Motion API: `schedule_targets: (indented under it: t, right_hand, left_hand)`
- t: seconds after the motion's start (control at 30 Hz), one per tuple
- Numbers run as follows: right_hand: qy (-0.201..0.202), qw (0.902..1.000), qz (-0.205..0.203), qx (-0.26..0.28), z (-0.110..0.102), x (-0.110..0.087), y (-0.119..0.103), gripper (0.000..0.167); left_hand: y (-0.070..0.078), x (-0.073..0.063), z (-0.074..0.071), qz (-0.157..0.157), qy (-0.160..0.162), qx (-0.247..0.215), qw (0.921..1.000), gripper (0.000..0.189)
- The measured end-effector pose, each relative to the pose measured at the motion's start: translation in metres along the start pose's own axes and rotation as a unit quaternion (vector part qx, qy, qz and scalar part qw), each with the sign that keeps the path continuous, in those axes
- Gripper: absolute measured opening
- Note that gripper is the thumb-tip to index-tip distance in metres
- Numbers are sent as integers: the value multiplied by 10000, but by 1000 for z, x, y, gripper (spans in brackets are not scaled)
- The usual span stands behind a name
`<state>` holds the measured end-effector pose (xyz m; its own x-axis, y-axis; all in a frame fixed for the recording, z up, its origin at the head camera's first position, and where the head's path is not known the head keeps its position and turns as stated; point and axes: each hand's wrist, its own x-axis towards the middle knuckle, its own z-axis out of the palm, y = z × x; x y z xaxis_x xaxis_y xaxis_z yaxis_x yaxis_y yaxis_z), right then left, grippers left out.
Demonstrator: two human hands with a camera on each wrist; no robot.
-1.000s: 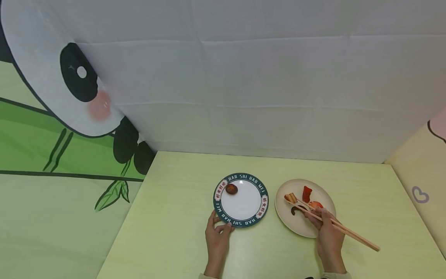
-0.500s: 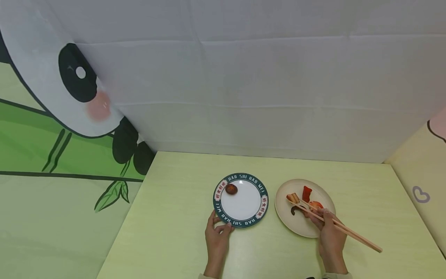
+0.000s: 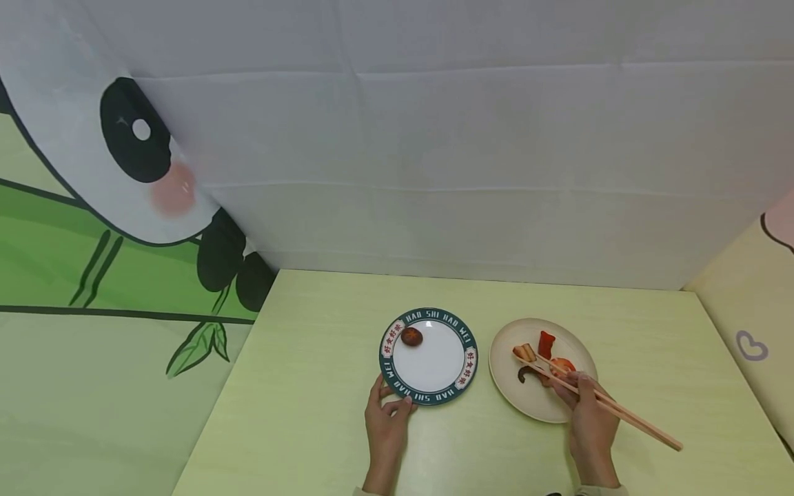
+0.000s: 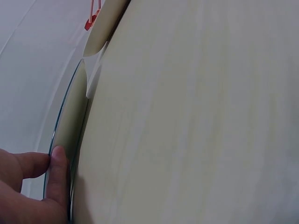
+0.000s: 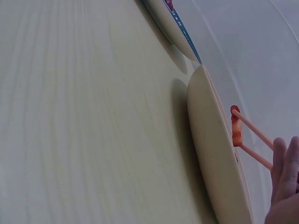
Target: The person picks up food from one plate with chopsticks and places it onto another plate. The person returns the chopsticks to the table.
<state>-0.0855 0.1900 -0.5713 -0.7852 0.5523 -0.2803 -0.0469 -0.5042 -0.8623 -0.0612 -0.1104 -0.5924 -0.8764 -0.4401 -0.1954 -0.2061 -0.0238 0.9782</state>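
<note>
My left hand (image 3: 387, 420) pinches the lower-left rim of a white plate with a dark green lettered border (image 3: 429, 359); thumb and finger meet its edge in the left wrist view. A brown shiitake mushroom (image 3: 412, 336) lies on this plate. My right hand (image 3: 592, 420) holds wooden chopsticks (image 3: 639, 421) over a beige plate (image 3: 521, 403). Between their tips is a small orange-brown food piece (image 3: 524, 352), seen above the plate's rim in the right wrist view (image 5: 237, 128). Below and beside it are a red piece (image 3: 546, 344), an orange-red piece (image 3: 562, 366) and a dark curved strip (image 3: 527, 373).
Both plates stand side by side on a pale yellow-green table (image 3: 310, 386), a narrow gap between them. A whitish cloth wall (image 3: 434, 172) rises behind the table. Printed panels flank it, the right one bearing a heart (image 3: 752, 346).
My right hand, the chopsticks and the food piece at their tips have shifted slightly to the right. The left hand and its plate have stayed in place.
</note>
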Motion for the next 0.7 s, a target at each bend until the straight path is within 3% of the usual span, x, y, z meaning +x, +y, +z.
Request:
schedule_targets:
  t: [0.23, 0.7]
  right_hand:
    - [32, 9998, -135, -133, 0, 0, 0, 27]
    - [28, 9993, -296, 223, -1, -1, 0, 26]
  left_hand:
    - [-1, 0, 0, 12, -8, -11, 10000, 80]
    - [-1, 0, 0, -7, -1, -29, 10000, 80]
